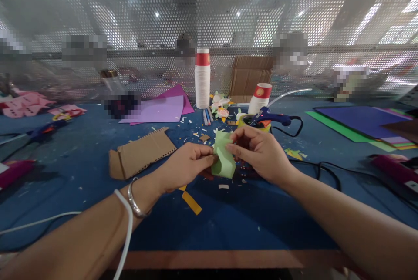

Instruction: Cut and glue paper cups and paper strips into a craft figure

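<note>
Bare forearms [346, 212]; light-green paper [223, 160], long axis near-upright; left hand [186, 164] pinching its left edge, right hand [266, 153] its right.

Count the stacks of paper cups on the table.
2: a tall stack stands near the back middle; a shorter stack is to its right, beyond the right hand, partly hidden by the glue gun.

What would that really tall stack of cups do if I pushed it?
The tall cup stack would probably tip easily, because it's much taller than it is wide. It's likely light for its size, since the cups look like paper. Being round, they might roll if they fell.
</note>
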A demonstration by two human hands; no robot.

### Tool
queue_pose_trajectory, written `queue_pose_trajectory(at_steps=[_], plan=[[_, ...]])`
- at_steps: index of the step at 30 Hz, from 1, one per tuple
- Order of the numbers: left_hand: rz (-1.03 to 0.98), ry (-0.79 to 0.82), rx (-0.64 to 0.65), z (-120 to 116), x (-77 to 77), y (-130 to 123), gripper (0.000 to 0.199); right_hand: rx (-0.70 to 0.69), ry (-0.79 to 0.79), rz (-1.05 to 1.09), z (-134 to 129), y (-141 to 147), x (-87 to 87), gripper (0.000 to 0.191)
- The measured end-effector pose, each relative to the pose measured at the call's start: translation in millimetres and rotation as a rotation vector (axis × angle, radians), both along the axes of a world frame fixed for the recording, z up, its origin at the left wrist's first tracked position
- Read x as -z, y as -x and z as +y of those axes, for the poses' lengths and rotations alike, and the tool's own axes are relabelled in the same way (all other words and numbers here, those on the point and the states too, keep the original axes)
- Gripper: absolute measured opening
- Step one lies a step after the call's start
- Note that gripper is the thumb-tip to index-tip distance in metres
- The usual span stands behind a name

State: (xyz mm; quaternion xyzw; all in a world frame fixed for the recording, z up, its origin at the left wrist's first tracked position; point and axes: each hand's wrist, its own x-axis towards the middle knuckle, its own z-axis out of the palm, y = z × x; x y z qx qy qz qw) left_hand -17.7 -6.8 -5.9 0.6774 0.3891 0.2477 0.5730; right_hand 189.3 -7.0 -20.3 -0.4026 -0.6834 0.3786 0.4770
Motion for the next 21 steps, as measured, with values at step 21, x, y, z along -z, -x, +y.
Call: queue_pose_trajectory(at_steps=[21], plan=[[-0.059, 0.100, 0.133, -3.9, 6.0, -5.4, 0.021, -0.006, 0.142, 0.219, -1.0, 1.7, -7.3, 0.038]])
